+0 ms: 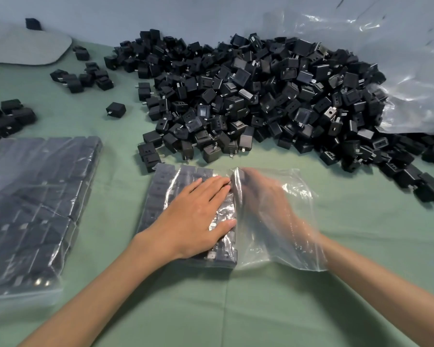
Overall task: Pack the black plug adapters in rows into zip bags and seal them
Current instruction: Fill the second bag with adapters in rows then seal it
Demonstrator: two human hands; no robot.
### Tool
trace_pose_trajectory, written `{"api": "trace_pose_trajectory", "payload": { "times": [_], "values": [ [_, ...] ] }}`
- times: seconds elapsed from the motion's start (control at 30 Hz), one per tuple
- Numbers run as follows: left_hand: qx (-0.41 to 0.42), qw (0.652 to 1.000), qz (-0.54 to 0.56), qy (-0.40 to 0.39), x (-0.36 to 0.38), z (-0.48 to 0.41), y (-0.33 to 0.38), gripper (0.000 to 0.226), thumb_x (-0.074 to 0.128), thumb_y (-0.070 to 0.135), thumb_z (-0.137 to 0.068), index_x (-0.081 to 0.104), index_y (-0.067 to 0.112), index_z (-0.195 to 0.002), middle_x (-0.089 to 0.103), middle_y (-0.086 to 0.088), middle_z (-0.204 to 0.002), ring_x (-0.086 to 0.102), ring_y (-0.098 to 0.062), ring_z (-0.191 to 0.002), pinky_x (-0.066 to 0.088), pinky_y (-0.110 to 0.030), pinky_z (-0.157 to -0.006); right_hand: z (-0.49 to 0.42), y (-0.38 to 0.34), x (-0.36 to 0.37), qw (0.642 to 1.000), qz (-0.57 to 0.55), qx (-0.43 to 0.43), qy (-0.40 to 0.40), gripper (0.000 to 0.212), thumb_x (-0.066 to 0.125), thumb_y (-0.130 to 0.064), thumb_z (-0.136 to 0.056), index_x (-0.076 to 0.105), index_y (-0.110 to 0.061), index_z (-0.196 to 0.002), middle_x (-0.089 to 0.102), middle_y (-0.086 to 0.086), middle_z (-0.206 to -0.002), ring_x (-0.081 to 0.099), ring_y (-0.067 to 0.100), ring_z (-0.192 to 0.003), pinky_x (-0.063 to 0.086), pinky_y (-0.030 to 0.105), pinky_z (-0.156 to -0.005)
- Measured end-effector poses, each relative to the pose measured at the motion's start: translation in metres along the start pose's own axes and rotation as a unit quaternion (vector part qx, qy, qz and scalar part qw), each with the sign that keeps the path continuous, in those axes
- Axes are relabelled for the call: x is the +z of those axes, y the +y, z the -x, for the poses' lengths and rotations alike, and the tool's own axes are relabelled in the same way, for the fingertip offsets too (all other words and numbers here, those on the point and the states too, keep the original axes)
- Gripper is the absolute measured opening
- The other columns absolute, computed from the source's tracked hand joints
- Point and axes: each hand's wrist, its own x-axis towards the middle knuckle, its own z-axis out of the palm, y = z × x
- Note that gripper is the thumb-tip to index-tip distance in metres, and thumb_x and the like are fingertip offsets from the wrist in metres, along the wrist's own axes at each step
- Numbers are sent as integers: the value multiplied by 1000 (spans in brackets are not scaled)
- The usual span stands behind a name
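Observation:
A clear zip bag (293,234) lies in front of me on the green cloth, its left part filled with rows of black plug adapters (161,194). My left hand (196,219) lies flat on top of the bag, pressing on the packed rows with straight fingers. My right hand (263,196) is inside the bag, seen blurred through the plastic, its fingers against the right side of the rows; whether it holds an adapter is hidden. A big heap of loose black adapters (261,96) lies beyond the bag.
A filled bag of adapters (35,209) lies at the left. Small clusters of loose adapters (85,76) sit at the far left and left edge. A large crumpled plastic sheet (398,58) lies behind the heap at the right. A grey pad (23,46) lies at the back left.

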Motion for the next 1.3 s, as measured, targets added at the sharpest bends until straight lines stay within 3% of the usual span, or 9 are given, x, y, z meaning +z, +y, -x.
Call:
{"api": "trace_pose_trajectory", "payload": {
  "times": [0.13, 0.27, 0.33, 0.43, 0.57, 0.77, 0.87, 1.07, 1.3],
  "values": [
    [-13, 997, 79, -18, -13, -13, -6, 79, 24, 67, -86, 18, 24, -153, 20, 9, -155, 17, -7, -139, 14, -35, -117, -5, 14, -17, 983, -145, 18, -107, 40, 45, -16, -98, 51, -17, -137, 59, 8, -131, 54, 24, -121, 43, 33, -104],
    [-62, 982, 156, 81, -26, -51, -15, 52, 41, 44, -96, 42, 20, -142, 42, 5, -140, 35, -8, -127, 26, -30, -108, -5, 15, -19, 973, -174, 40, -147, 39, 43, -19, -98, 52, -19, -136, 58, 11, -131, 54, 26, -121, 43, 37, -105],
    [-71, 983, 160, 58, -26, -62, -20, 40, 43, 34, -100, 51, 20, -137, 49, 3, -138, 41, -12, -127, 31, -33, -109, -4, 18, -24, 990, -77, -29, -118, 39, 48, -11, -93, 56, -17, -131, 60, 9, -124, 53, 16, -108, 42, 14, -95],
    [-83, 982, 166, 31, -20, -63, -25, 35, 41, 35, -101, 58, 26, -131, 61, 6, -129, 53, -15, -120, 39, -39, -104, 2, 15, -27, 975, 145, -159, -61, 31, 58, -6, -83, 60, -13, -112, 55, 9, -97, 47, 15, -72, 48, 27, -62],
    [-78, 983, 162, 46, -17, -62, -25, 36, 39, 35, -102, 57, 29, -132, 60, 10, -131, 52, -14, -121, 36, -39, -106, 1, 14, -27, 975, 136, -167, -48, 43, 55, -6, -83, 57, -15, -124, 59, 9, -100, 60, 22, -75, 52, 32, -58],
    [-40, 994, 99, 28, -13, -61, -24, 41, 39, 42, -100, 49, 30, -138, 57, 10, -133, 50, -12, -119, 29, -34, -100, -3, 4, -24, 986, 76, -149, 22, 24, 50, -19, -87, 68, -13, -101, 69, 2, -83, 62, 14, -73, 52, 28, -60],
    [-48, 991, 115, 44, -11, -60, -26, 45, 45, 45, -97, 47, 27, -138, 59, 6, -131, 52, -17, -119, 31, -36, -102, -2, 2, -25, 986, 94, -136, 12, 30, 48, -20, -87, 69, -7, -104, 70, 7, -86, 67, 24, -74, 54, 34, -61],
    [-25, 974, 150, 170, -4, -55, -28, 26, 66, 40, -85, 58, 19, -98, 54, 6, -115, 43, -7, -110, 34, -25, -99, 4, 2, -29, 996, -7, -78, -51, 33, 54, -6, -94, 58, -3, -126, 62, 19, -117, 59, 35, -105, 47, 47, -91],
    [-27, 968, 176, 178, -5, -57, -32, 18, 70, 40, -82, 60, 26, -84, 44, 10, -96, 35, 0, -93, 25, -16, -86, 10, 2, -23, 998, -11, -58, -22, 38, 48, -26, -95, 58, -7, -127, 63, 12, -118, 59, 27, -107, 44, 32, -89]
  ]
}}
